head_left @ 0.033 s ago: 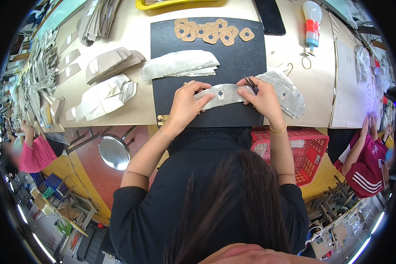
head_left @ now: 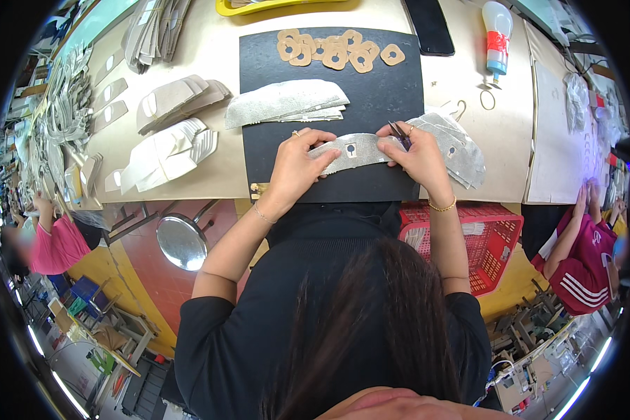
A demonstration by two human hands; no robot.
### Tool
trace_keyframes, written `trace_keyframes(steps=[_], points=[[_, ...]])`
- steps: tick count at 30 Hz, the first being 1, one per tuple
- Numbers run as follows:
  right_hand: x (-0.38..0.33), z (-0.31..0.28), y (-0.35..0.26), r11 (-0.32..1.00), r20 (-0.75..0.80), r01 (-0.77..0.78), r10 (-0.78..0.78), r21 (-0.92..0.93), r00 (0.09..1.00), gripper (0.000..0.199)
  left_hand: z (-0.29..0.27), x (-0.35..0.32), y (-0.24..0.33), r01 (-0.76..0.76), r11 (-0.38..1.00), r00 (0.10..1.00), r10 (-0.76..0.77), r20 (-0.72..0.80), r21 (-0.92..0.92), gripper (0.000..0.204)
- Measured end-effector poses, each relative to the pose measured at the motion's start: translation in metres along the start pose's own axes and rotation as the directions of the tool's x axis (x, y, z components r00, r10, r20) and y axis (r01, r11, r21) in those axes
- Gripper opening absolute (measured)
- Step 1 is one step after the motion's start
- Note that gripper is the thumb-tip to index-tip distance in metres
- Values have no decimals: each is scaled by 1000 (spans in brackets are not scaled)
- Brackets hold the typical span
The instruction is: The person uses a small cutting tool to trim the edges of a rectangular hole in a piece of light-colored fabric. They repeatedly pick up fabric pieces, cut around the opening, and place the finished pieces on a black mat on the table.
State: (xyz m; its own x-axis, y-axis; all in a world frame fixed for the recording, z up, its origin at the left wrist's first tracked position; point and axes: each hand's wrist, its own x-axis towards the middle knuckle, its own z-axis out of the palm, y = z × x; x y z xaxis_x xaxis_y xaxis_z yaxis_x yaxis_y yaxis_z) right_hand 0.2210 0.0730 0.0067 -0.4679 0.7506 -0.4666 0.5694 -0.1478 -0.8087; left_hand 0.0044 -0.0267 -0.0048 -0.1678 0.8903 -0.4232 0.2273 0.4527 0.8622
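Note:
My left hand [head_left: 302,162] pinches the left end of a curved silver-grey fabric piece [head_left: 364,155], thumb on top. The piece has a small keyhole-shaped opening in a pale square at its middle. Its right end is gripped by my right hand [head_left: 416,155], which also has dark tweezers or snips [head_left: 401,134] tucked between the fingers; their exact kind is hard to make out. Both hands are over a black board [head_left: 294,171]. Beyond them lies a stack of similar silver-grey pieces [head_left: 287,100]. More pieces with the opening [head_left: 462,150] fan out right of my right hand.
Tan keyhole patches [head_left: 334,56] lie on the board's far part. Beige pieces [head_left: 178,103] and white pieces [head_left: 168,157] are stacked at left. A phone [head_left: 429,26], a glue bottle [head_left: 497,38] and a yellow tray [head_left: 280,7] sit farther back. A red crate [head_left: 500,245] stands below the table.

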Motion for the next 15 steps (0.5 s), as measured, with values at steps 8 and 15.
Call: trace_keyframes(steps=[8,15], points=[[5,-1,0,1000,-12,12,-12,-26,1000,20,0,5,-1,-31,999,999,32,-13,22,27],[6,0,0,999,-7,23,-23,-22,1000,20,-1,6,-2,-21,1000,1000,21,-7,18,28]])
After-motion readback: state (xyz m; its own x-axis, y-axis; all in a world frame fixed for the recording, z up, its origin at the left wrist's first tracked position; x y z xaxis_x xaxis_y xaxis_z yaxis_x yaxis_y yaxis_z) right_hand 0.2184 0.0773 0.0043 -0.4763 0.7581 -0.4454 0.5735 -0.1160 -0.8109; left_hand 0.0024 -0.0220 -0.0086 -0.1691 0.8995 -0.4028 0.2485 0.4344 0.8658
